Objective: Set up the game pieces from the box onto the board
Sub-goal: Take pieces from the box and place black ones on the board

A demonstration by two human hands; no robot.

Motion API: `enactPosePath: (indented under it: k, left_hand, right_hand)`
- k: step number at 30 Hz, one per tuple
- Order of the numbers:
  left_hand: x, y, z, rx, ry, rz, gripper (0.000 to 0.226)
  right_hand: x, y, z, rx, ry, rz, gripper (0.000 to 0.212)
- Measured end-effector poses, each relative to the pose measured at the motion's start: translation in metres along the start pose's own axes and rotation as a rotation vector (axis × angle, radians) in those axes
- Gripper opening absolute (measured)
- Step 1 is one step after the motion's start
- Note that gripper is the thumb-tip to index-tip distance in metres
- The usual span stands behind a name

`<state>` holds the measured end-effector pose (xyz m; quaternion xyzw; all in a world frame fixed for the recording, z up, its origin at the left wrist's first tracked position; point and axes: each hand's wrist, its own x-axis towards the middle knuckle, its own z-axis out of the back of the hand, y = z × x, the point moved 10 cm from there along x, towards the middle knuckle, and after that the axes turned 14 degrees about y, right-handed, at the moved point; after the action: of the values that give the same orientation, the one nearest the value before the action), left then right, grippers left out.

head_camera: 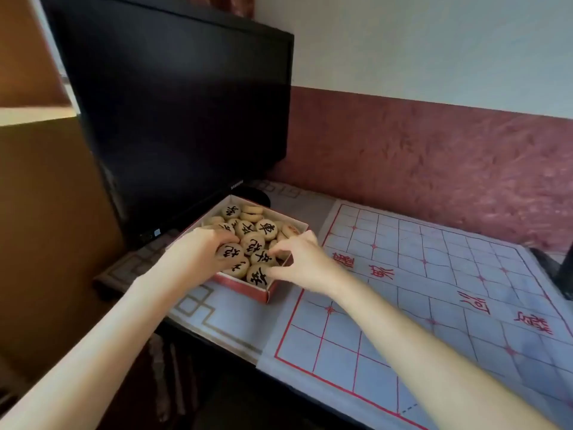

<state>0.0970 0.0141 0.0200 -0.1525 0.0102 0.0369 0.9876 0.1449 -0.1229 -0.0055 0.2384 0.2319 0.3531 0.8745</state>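
Box point(245, 285) stands open on the board sheet's left margin, just beside the grid, in front of a monitor point(173, 103). It holds a loose heap of round pieces point(266, 228); none are on the board point(434, 274). Both hands are in the box. Left hand point(201, 249) is curled into the heap, grip not discernible. Right hand point(300, 259) pinches a piece point(263, 257) at the near right corner. The grid lies to the right, and the right hand is nearer it.

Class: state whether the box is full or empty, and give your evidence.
Full, or nearly: round pieces lie heaped across the open box, and none sits on the board in view.
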Motion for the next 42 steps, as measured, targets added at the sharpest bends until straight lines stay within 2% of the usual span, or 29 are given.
enactPosePath:
  k: [4,7,13,17,21,26,31,33,38,42]
  left_hand:
    - [-0.001,0.01,0.002,-0.002,-0.082,0.025,0.043]
    - [0.005,0.011,-0.001,0.033,-0.092,0.02,0.036]
    - [0.017,0.004,-0.012,0.135,0.055,0.048,0.054]
    - [0.023,0.006,-0.017,0.132,0.116,0.049,0.055]
    - [0.022,0.009,-0.017,0.09,0.124,0.063,0.061]
    - [0.014,0.005,-0.008,0.015,0.036,0.043,0.056]
    - [0.006,-0.013,0.004,-0.052,-0.073,-0.035,0.055]
    - [0.006,-0.019,0.005,-0.12,-0.091,-0.071,0.053]
    - [0.01,-0.032,0.006,-0.206,-0.115,-0.118,0.054]
    - [0.015,-0.052,0.004,-0.246,-0.1,-0.195,0.058]
  right_hand:
    - [0.004,0.012,-0.003,-0.085,-0.12,0.039,0.038]
    - [0.011,0.018,-0.004,-0.176,-0.14,0.043,0.032]
    - [0.017,0.022,-0.007,-0.244,-0.179,0.06,0.024]
    - [0.016,0.008,-0.006,-0.027,-0.191,0.067,0.014]
    - [0.008,-0.001,0.006,0.079,-0.218,0.097,0.031]
    - [0.006,-0.012,0.007,0.243,-0.154,0.084,0.033]
    - [-0.002,-0.019,0.006,0.552,-0.104,0.117,0.036]
    - [-0.005,-0.024,0.007,0.607,-0.095,0.106,0.042]
    - [-0.017,-0.035,0.009,0.814,-0.04,0.125,0.039]
    - [-0.031,-0.056,0.021,0.711,-0.109,0.065,0.052]
